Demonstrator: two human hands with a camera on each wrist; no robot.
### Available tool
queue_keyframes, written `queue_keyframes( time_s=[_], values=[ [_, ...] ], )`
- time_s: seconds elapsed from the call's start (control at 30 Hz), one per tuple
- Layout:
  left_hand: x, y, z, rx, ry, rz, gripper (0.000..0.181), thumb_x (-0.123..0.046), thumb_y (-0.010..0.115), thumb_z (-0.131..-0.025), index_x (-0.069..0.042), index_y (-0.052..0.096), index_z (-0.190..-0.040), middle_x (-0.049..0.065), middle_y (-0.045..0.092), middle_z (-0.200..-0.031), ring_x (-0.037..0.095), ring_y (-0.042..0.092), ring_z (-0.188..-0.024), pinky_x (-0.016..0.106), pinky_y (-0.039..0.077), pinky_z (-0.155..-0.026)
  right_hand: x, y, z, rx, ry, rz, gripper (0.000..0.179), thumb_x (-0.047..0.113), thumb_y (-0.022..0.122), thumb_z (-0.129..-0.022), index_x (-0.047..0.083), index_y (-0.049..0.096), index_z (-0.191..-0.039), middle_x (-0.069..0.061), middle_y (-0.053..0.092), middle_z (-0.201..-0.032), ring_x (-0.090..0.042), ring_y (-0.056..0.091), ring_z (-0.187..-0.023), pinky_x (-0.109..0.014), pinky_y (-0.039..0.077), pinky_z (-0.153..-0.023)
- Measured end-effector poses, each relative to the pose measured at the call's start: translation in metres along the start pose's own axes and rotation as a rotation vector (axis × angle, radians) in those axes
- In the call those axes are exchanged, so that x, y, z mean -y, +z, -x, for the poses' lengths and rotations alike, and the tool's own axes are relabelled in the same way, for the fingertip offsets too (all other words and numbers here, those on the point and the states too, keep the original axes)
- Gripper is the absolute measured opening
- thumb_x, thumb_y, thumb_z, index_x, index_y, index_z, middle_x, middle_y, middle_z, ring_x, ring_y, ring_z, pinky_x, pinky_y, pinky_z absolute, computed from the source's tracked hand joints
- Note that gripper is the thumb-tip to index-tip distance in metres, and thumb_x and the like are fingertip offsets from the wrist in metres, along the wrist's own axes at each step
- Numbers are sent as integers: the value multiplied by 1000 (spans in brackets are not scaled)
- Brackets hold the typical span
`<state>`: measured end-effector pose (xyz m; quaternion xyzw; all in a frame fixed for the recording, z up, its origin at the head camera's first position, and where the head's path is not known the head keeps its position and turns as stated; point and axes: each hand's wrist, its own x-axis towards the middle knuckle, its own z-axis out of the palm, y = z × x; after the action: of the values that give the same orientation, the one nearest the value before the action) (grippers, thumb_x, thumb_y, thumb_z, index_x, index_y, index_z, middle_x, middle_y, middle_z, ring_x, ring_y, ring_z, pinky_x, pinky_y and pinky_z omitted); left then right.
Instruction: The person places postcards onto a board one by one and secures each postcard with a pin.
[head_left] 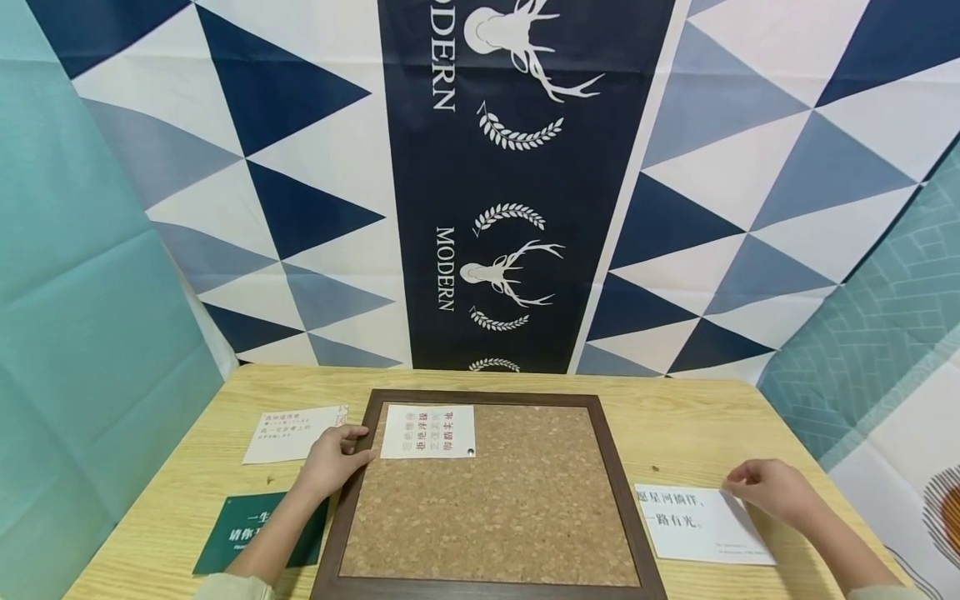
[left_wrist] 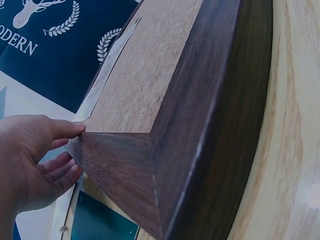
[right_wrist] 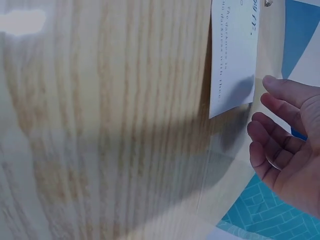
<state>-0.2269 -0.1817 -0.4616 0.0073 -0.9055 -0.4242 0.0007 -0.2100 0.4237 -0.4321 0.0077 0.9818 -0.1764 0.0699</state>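
Observation:
A corkboard [head_left: 495, 517] in a dark brown wooden frame lies on the table. My left hand [head_left: 333, 462] grips the frame's left side, thumb on top and fingers at the outer edge [left_wrist: 75, 150]. Near the board's upper left corner is a white card [head_left: 427, 432] with red and grey writing, a dark pin [head_left: 471, 452] at its lower right corner. Right of the board lies a white card [head_left: 705, 525] with dark writing. My right hand [head_left: 772, 492] is beside that card's upper right corner, fingers [right_wrist: 272, 135] loosely bent and holding nothing; a small gap shows between them.
Left of the board lie another white card [head_left: 288, 435] and a dark green card [head_left: 232, 533], partly hidden by my left forearm. Small pins [head_left: 656, 468] sit on the wooden table [head_left: 697, 425]. A patterned cloth [head_left: 322, 167] hangs behind the table.

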Motion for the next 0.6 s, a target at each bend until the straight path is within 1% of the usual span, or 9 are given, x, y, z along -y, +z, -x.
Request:
queue_keyframes(
  time_s=[0.27, 0.43, 0.6],
  values=[
    [0, 0, 0, -3, 0, -1, 40, -15, 66, -86, 0, 58, -122, 24, 51, -124, 31, 57, -100, 36, 52, -68, -3, 3, 4, 43, 58, -24, 36, 31, 69, -82, -3, 66, -95, -5, 65, -84, -13, 50, -71, -28, 42, -60],
    [1, 1, 0, -7, -3, 4, 39, -14, 66, -86, 0, 58, -122, 24, 51, -124, 30, 56, -99, 35, 52, -68, -5, 3, 6, 61, 61, -25, 40, 34, 71, -81, -4, 65, -95, -5, 65, -85, -14, 52, -72, -29, 42, -61],
    [1, 1, 0, -8, -1, 3, 39, -14, 66, -87, 0, 58, -122, 24, 51, -123, 30, 56, -98, 35, 52, -67, -5, 3, 6, 71, 67, -28, 40, 32, 71, -80, -4, 65, -95, -5, 64, -86, -15, 52, -74, -29, 43, -62]
  ],
)
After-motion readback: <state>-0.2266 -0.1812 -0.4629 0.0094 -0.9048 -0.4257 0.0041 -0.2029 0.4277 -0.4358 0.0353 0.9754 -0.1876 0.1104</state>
